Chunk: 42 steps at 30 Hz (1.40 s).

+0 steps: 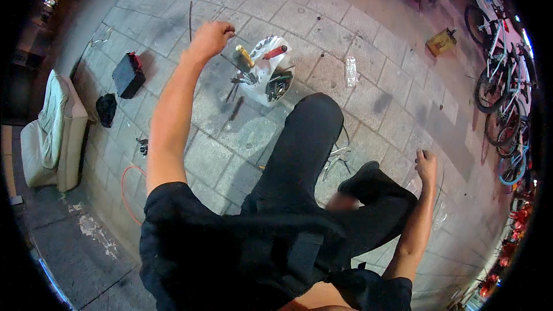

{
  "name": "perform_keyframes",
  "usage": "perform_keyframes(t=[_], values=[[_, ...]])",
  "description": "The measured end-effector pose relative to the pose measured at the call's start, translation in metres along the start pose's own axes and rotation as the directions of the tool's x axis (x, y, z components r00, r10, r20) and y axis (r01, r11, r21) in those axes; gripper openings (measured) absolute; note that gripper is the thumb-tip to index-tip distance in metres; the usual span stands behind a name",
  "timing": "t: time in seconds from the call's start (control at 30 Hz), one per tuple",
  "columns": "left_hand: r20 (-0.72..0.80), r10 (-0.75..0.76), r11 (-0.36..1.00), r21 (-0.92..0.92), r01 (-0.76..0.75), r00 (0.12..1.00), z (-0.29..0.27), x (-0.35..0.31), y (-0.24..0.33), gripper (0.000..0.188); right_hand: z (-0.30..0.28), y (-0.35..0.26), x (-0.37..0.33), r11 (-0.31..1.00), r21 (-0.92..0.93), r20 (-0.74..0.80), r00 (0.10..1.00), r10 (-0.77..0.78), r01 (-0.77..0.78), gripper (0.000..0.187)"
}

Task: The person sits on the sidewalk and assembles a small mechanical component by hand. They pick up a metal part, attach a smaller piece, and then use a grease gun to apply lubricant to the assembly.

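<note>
Nearest me, my right hand (426, 167) rested low beside my knee on the paving (368, 57), fingers curled shut; whether they pinched anything, I could not tell. Farther out, my left hand (210, 39) was closed around a thin dark metal rod (233, 63) that slanted down toward the white bag of tools (266, 72). I judged the rod stiff, light and slick, best gripped near its upper end. In the bag stood a yellow-handled screwdriver (245, 56) and a red-handled one (275, 52). A black battery box (128, 74) lay off to the left, with bicycles (501, 80) beyond.
</note>
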<state>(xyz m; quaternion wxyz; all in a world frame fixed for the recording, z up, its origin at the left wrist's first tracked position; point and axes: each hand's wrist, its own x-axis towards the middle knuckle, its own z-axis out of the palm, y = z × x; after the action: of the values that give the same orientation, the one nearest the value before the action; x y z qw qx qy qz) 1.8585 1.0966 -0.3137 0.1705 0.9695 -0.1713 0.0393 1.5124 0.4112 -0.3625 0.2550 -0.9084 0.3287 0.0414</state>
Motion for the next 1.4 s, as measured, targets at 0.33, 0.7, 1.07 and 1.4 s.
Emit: perform_keyframes(t=[0.33,0.7,1.07,1.4], values=[[0.152,-0.036,0.998,-0.049,0.044,0.988,0.051,0.035,-0.026,0.022,0.017,0.017,0.007,0.956,0.048,0.123,0.951,0.283,-0.29,0.037],[0.152,-0.047,0.99,-0.122,0.066,0.987,0.064,0.046,-0.029,0.021,0.025,-0.011,0.029,0.976,-0.036,0.144,0.965,0.22,-0.217,0.039],[0.199,0.094,0.996,-0.015,-0.093,0.975,0.09,0.054,-0.021,0.019,0.022,-0.028,0.021,0.968,-0.081,0.138,0.959,0.249,-0.239,0.043],[0.502,0.068,0.932,0.277,-0.235,0.862,0.14,0.101,0.022,0.028,0.027,-0.01,0.025,0.99,-0.017,0.153,0.978,0.142,-0.142,0.044]])
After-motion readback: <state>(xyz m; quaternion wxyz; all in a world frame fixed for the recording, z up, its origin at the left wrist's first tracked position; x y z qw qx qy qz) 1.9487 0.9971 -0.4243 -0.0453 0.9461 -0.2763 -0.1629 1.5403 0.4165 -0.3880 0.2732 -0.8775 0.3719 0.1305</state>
